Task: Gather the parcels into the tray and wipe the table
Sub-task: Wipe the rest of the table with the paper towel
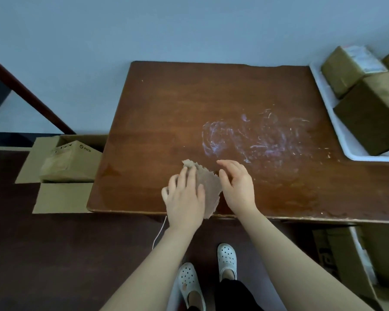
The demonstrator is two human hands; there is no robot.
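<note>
Brown cloth (208, 187) lies pinned flat under the open left hand (185, 196) near the bench (166, 104) edge, the right hand (237, 182) (its grip open, empty) beside it, seemingly smoothing it for wiping the white smears (256, 138), parcels (368, 122) already in the tray (341, 131).

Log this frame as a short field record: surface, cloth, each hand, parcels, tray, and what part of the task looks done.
surface: brown wooden table, whitish smears right of centre
cloth: tan rag flat on the table near the front edge
left hand: palm down, pressing on the rag
right hand: open, at the rag's right edge
parcels: brown boxes, all in the tray
tray: white, at the table's right end
progress: parcels gathered; smears not yet wiped
</note>
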